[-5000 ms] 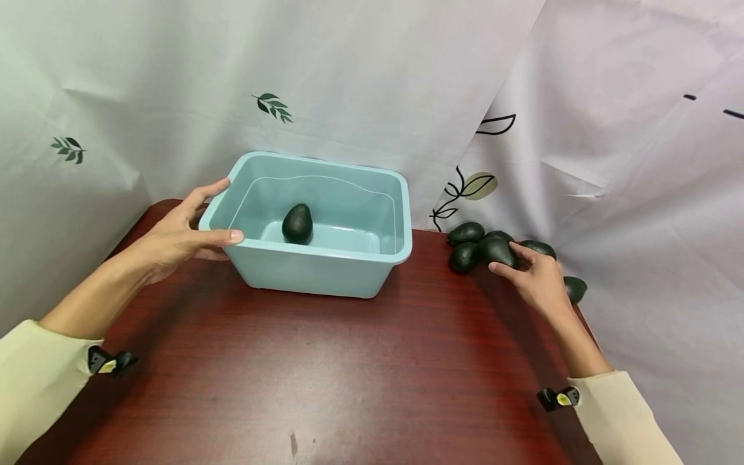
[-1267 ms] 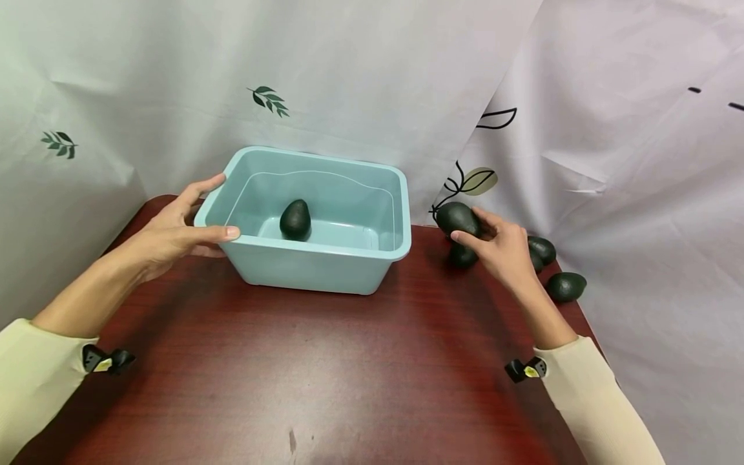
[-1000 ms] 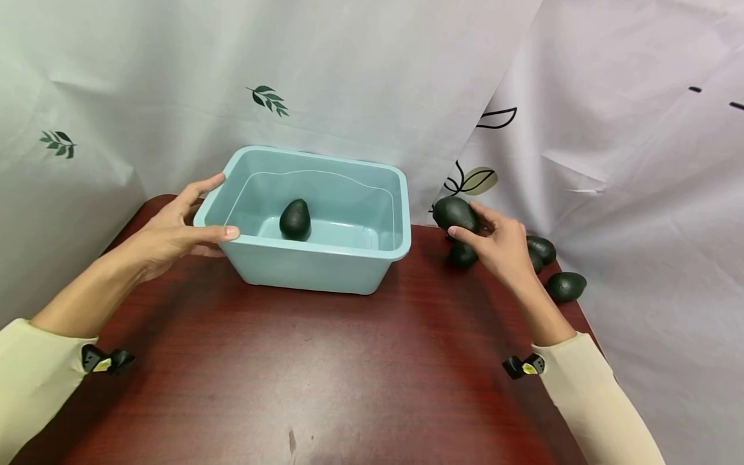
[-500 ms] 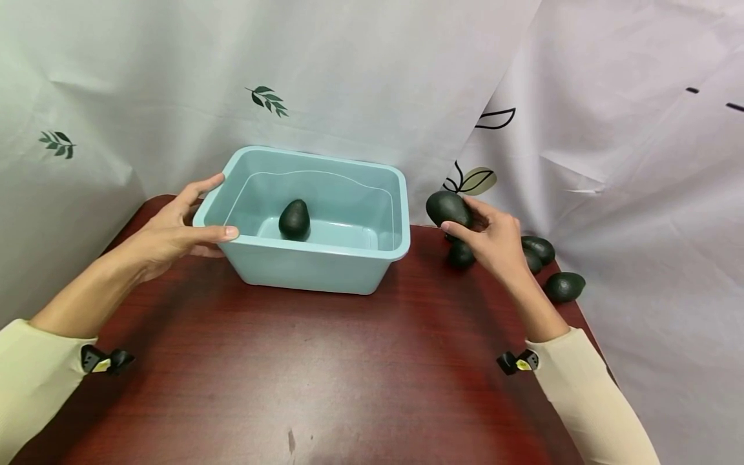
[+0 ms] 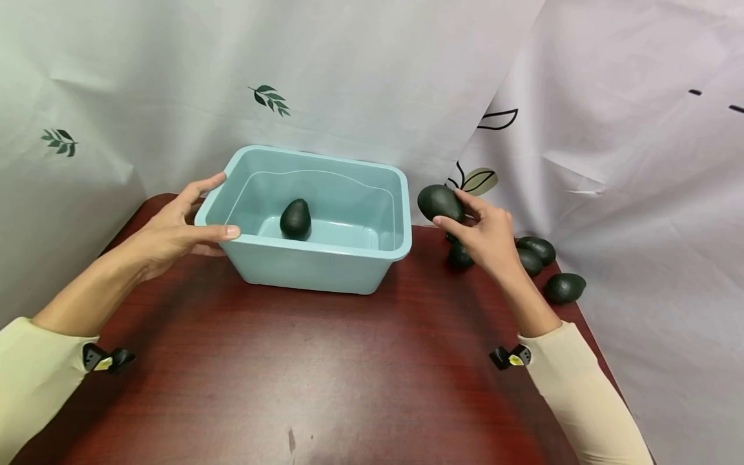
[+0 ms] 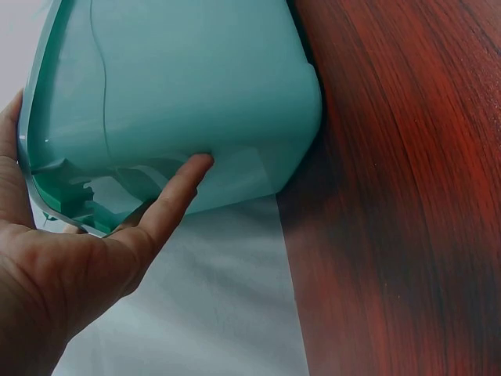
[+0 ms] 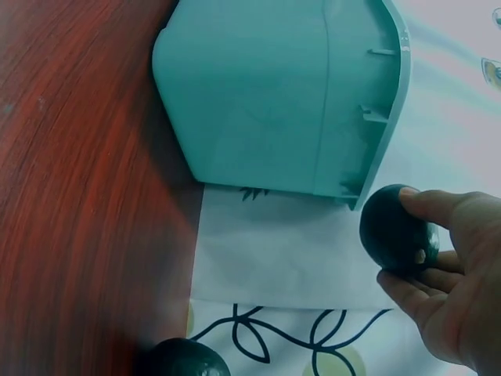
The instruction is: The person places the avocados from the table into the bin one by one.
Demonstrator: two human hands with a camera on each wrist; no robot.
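A light blue plastic bin stands on the table, with one dark green avocado on its floor. My left hand grips the bin's left end: the thumb lies on the front rim and the index finger reaches the back of the left rim. In the left wrist view, a finger stretches along the bin's end wall. My right hand holds another avocado between thumb and fingertips, raised just right of the bin's right rim. In the right wrist view this avocado is near the rim's corner.
Several more avocados lie at the table's right: one partly behind the right hand, others by the wrist, and one near the right edge. A white patterned cloth hangs behind the reddish-brown table.
The right hand has picked an avocado off the pile, raised it and carried it left toward the bin. The left hand and the bin have stayed in place.
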